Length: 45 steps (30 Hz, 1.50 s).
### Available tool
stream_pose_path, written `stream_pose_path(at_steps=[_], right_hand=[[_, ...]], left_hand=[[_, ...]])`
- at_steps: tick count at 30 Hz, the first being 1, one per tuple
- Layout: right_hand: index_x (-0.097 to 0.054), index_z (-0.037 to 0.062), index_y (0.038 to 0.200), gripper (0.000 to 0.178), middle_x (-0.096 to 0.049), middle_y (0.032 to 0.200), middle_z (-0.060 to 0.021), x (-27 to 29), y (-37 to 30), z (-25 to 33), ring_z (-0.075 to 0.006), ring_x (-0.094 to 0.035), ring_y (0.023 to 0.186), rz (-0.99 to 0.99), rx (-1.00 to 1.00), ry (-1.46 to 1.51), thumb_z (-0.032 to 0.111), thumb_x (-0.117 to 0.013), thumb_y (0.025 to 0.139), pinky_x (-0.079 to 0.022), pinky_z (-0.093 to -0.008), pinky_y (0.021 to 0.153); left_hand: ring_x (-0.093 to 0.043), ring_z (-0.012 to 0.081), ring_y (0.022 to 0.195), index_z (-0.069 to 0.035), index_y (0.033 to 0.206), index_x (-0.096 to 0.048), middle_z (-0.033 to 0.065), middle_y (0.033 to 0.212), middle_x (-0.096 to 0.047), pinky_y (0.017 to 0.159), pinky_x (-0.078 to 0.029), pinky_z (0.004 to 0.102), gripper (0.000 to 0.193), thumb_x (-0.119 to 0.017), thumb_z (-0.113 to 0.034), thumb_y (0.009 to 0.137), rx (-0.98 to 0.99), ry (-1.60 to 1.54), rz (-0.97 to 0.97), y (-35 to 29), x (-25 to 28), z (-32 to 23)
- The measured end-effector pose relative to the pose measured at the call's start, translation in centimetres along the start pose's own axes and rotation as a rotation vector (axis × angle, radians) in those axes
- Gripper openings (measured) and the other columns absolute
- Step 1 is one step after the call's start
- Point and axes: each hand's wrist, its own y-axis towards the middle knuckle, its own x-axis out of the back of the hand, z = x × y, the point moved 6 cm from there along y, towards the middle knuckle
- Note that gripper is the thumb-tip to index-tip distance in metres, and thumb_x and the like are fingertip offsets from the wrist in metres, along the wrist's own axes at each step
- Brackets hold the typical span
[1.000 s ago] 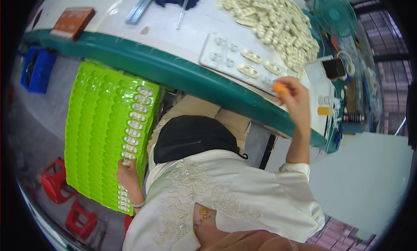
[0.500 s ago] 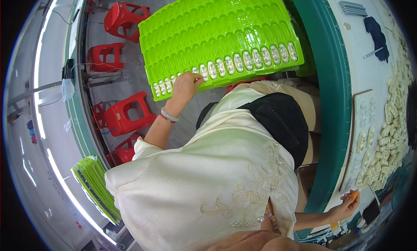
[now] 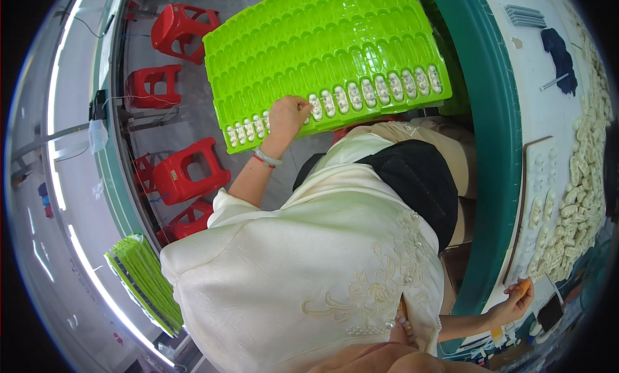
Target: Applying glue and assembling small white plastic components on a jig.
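Note:
A bright green plastic tray [image 3: 322,44] with rows of oval hollows lies in front of me. Along its near row sit small white oval pieces [image 3: 355,96] with bumps on top. My left hand [image 3: 288,120] is over this row, thumb and forefinger pinched at the edge of one white piece [image 3: 314,107]. Whether the fingers grip it or just touch it, I cannot tell; the hand hides part of the row. Off to the right, my right hand [image 3: 512,304] is held above the white table, fingers curled, with something orange [image 3: 523,288] at the fingertips, worn or held.
A white table [image 3: 509,70] with a dark green edge [image 3: 493,115] runs down the right. On it lie a heap of pale pieces [image 3: 570,228], a board with hollows [image 3: 538,173] and a dark blue cloth [image 3: 560,58]. Red stools [image 3: 191,172] and stacked green trays [image 3: 145,283] are on the left.
My left hand has moved a little to the right along the row of white pieces, still pinched. The right hand has shifted only slightly.

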Motion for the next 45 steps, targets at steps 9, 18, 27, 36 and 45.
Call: stream_pose_path(at_steps=[9, 18, 27, 36, 45], right_hand=[[-0.058, -0.0004, 0.101, 0.019, -0.058, 0.08, -0.0065, -1.3, -0.3, 0.9, -0.0079, -0.047, 0.059, -0.02, 0.03, 0.073, 0.015, -0.051, 0.094, -0.037, -0.0187, 0.05], [-0.059, -0.0005, 0.1, 0.018, -0.059, 0.081, -0.0064, -1.2, -0.4, 0.3, -0.0079, -0.046, 0.059, -0.019, 0.006, 0.086, 0.014, -0.051, 0.093, -0.037, -0.0185, 0.05], [-0.058, -0.0005, 0.1, 0.017, -0.058, 0.081, -0.0064, -1.5, -0.4, 0.3, -0.0079, -0.046, 0.059, -0.03, -0.009, 0.097, 0.013, -0.051, 0.093, -0.036, -0.0187, 0.049], [-0.059, -0.0007, 0.1, 0.017, -0.058, 0.081, -0.0065, -1.8, -0.5, 0.3, -0.0078, -0.045, 0.058, -0.006, 0.004, 0.103, 0.013, -0.051, 0.093, -0.036, -0.019, 0.049], [-0.058, -0.0015, 0.101, 0.019, -0.059, 0.081, -0.0065, -1.1, 0.1, -0.5, -0.0077, -0.047, 0.06, -0.018, 0.0, 0.075, 0.015, -0.052, 0.093, -0.037, -0.0192, 0.05]], left_hand=[[-0.062, 0.028, 0.058, -0.004, 0.073, -0.069, 0.0132, 0.064, -0.063, 0.055, -0.049, 0.0364, 0.02, -0.073, -0.023, 0.07, -0.038, -0.016, -0.001, 0.3, -0.6, 0.6], [-0.062, 0.0283, 0.059, -0.005, 0.073, -0.069, 0.0132, 0.064, -0.063, 0.056, -0.049, 0.0367, 0.02, -0.072, -0.024, 0.069, 0.032, -0.017, 0.046, 0.2, -0.4, 0.8], [-0.062, 0.0236, 0.057, -0.005, 0.078, -0.071, 0.0106, 0.063, -0.064, 0.056, -0.049, 0.0332, 0.021, -0.07, -0.025, 0.071, 0.025, 0.059, 0.114, 0.8, -0.8, 1.2], [-0.064, 0.0252, 0.059, -0.005, 0.071, -0.071, 0.013, 0.062, -0.064, 0.058, -0.051, 0.0339, 0.023, -0.07, -0.027, 0.067, 0.04, 0.156, 0.089, 1.0, -0.9, 1.6], [-0.055, 0.0215, 0.052, -0.003, 0.065, -0.065, 0.0093, 0.056, -0.057, 0.053, -0.045, 0.033, 0.022, -0.069, -0.025, 0.07, 0.04, 0.056, 0.071, 2.0, 3.9, -1.6]])
